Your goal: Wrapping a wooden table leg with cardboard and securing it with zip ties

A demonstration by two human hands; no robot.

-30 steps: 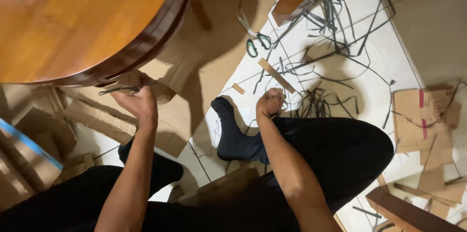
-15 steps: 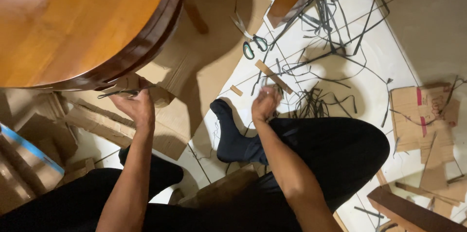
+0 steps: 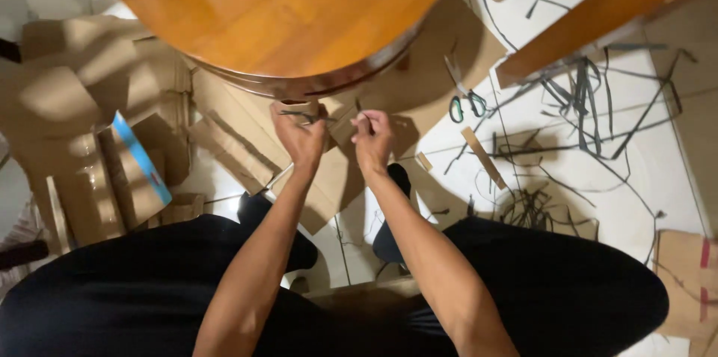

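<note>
Thin dark strips pinched in both hands below the round wooden surface (image 3: 284,13).

A thin dark strip (image 3: 299,114) is gripped in the left hand (image 3: 299,136); a smaller piece, hard to make out, is clenched in the right hand (image 3: 372,136). Scissors (image 3: 465,102) lie right of it on the floor.

Round wooden table (image 3: 277,5) overhangs both hands, blocking any way up; cardboard sheets (image 3: 239,147) crowd the left, while white floor (image 3: 598,177) right lies open between scissors (image 3: 465,105) and strips (image 3: 591,95).

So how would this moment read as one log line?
left hand: pinching dark strips | right hand: closed, beside left | round wooden table: above | scissors: on floor
</note>
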